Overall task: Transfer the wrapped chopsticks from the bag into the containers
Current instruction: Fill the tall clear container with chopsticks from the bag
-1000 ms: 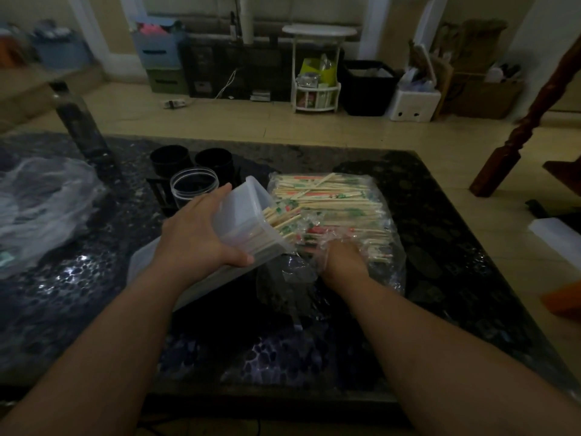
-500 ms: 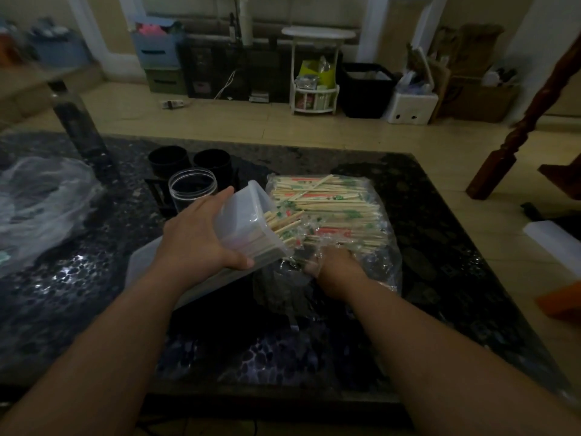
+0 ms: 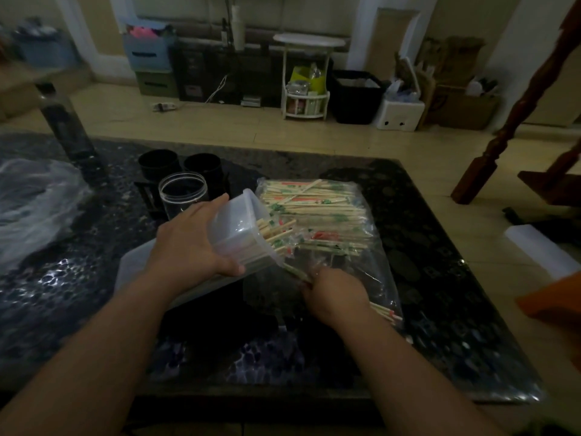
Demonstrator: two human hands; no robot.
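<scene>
The left grip [image 3: 188,247] clasps the tilted clear container [image 3: 239,228], mouth toward the right grip [image 3: 336,294], which has drawn back from the bag [image 3: 374,259] and now clutches a bundle of wrapped chopsticks [image 3: 295,272], tips just below that mouth: loading looks next. Pale thin sticks, green-and-red printed sleeves; most lie in the bag beyond.

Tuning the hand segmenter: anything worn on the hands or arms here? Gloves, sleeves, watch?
Nothing visible. Left hand and right hand are bare: no gloves, rings, watch or bands. Both forearms are bare down to the frame edge, with no sleeve in view. The light is dim, so fine marks cannot be told.
</scene>
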